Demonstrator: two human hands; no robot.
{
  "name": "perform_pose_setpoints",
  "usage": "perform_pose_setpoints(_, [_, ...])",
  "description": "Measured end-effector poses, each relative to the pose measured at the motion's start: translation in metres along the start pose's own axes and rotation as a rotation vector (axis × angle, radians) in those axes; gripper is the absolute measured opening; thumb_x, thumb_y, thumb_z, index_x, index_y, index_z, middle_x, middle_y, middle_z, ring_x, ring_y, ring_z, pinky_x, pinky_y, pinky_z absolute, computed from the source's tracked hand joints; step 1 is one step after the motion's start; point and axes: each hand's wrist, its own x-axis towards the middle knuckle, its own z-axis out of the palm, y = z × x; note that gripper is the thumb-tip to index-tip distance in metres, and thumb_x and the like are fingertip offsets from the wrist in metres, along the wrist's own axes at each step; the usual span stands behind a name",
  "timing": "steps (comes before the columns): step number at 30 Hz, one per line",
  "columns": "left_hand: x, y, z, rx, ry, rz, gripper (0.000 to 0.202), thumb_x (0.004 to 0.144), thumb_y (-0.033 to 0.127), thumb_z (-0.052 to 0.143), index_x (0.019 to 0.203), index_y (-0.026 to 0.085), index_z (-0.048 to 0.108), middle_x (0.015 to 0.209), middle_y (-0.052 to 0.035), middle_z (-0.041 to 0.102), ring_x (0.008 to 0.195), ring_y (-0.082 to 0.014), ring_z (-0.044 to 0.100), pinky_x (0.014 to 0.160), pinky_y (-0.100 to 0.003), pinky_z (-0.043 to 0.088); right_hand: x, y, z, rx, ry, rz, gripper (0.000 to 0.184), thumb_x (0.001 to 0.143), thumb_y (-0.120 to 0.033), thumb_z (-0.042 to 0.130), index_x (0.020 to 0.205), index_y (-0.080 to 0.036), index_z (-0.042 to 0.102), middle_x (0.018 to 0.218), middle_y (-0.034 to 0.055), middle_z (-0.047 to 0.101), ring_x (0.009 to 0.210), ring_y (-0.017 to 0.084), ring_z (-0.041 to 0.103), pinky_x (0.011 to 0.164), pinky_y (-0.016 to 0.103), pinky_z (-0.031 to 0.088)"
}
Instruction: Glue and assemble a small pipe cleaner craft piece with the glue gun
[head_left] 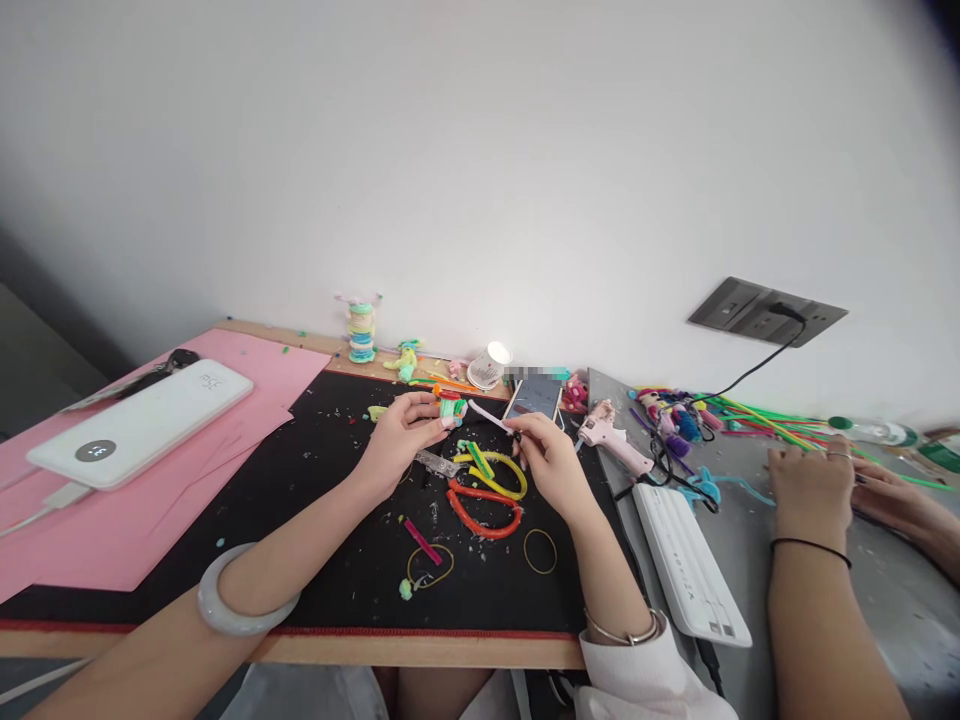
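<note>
My left hand (401,440) pinches a small green-and-white fuzzy piece with red on top (452,407), which looks wound from pipe cleaner. Between the fingers of my right hand (546,455) is a thin white strip (487,415), likely a pipe cleaner, its far end pointing at the green piece. Whether the two touch is hard to tell. Below my hands, scissors with handles wrapped in red and yellow (484,530) lie on the black mat (300,530). A magenta pipe-cleaner piece (421,540) and a rubber band (540,551) are nearer the front edge.
Pink paper (255,400) and a white power bank (150,425) lie left. Along the wall stand a striped fuzzy column (361,333), a paper cup (490,366) and a phone (534,398). Right are a glue gun (615,437), a power strip (690,560) and another person's hands (814,490).
</note>
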Motion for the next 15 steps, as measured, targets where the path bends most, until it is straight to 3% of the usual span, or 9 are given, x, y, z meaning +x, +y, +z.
perform_pose_setpoints(5, [-0.0012,-0.0012,0.0008,-0.027,-0.083,-0.041,0.042,0.065,0.024,0.072,0.104,0.018,0.055,0.098,-0.0051,0.061,0.083,-0.0149,0.064,0.08,-0.032,0.052,0.0001,-0.0026,0.0017,0.088,0.04,0.089,0.022,0.084,-0.024,0.044,0.093,-0.016,0.063,0.081,0.0044,0.062,0.071,0.015,0.053,0.065,0.026,0.041])
perform_pose_setpoints(9, [-0.002,-0.0029,0.001,-0.026,-0.122,-0.073,0.044,0.064,0.023,0.073,0.104,0.018,0.057,0.094,-0.0039,0.061,0.079,-0.0145,0.064,0.078,-0.032,0.052,-0.0003,-0.0056,0.0012,0.146,0.005,0.136,0.027,0.085,-0.033,0.046,0.086,-0.015,0.066,0.058,-0.0005,0.049,0.054,0.011,0.042,0.051,0.022,0.032])
perform_pose_setpoints(15, [-0.0057,0.0007,0.0048,0.057,-0.189,-0.074,0.046,0.062,0.026,0.074,0.104,0.019,0.056,0.089,-0.0034,0.063,0.078,-0.0151,0.063,0.074,-0.03,0.052,-0.0024,-0.0055,0.0052,0.211,-0.132,0.161,0.033,0.086,-0.039,0.044,0.089,-0.014,0.066,0.057,-0.0021,0.04,0.05,0.009,0.031,0.045,0.021,0.022])
